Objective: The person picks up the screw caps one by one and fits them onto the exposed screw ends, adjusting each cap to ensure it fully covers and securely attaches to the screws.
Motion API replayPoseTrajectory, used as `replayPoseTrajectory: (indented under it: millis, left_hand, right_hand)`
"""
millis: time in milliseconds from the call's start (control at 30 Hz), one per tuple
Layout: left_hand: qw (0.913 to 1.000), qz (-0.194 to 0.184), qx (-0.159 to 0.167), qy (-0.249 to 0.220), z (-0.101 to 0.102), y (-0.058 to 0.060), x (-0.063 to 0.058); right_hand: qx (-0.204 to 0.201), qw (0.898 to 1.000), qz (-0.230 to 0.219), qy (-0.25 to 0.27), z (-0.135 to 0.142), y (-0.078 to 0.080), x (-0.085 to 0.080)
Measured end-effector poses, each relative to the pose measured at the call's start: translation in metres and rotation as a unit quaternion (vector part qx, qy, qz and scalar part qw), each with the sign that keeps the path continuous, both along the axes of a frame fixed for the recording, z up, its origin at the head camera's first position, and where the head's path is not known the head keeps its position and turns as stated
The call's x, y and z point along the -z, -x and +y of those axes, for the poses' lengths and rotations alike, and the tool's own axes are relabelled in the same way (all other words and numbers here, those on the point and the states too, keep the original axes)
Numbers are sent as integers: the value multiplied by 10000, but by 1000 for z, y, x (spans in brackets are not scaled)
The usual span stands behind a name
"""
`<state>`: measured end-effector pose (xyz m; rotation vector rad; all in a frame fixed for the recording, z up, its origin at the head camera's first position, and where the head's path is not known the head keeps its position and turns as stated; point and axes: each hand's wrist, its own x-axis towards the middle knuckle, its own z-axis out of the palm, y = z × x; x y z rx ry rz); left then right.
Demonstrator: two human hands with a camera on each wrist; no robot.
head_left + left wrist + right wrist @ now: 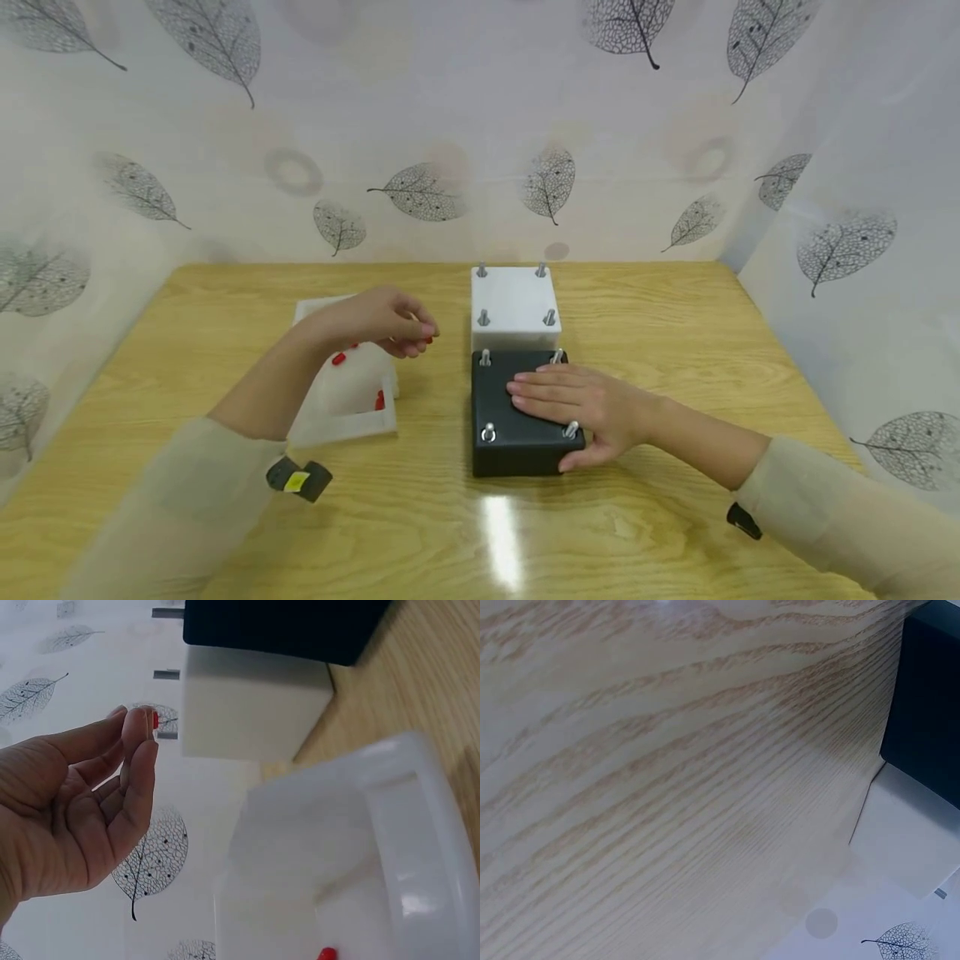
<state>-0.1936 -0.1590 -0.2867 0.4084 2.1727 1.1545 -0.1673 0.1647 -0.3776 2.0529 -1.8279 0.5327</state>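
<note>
My left hand (390,321) hovers over the right side of a white tray (345,431), pinching a small red piece (155,720) between thumb and fingertips; the fingers hide most of it. Several more small red pieces (379,401) lie in the tray, one of them low in the left wrist view. Fingers straight, my right hand (592,404) rests flat on the top of a black box (517,460), its thumb along the box's near right side. Metal bolts (489,432) stick up from the box's corners.
Right behind the black box stands a white block (513,292), also with bolts (550,317) at its corners. The wooden table (675,533) meets a leaf-patterned curtain (487,108) at the back and sides. A dark device (298,479) hangs below the left sleeve.
</note>
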Motion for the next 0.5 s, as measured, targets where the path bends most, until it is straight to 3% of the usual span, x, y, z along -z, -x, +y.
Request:
replayPoseTrajectory:
  millis: [500]
  left_hand:
    - [9995, 127, 271, -76, 38, 8, -19]
  right_hand:
    - [-6, 10000, 0, 66, 1, 1, 1]
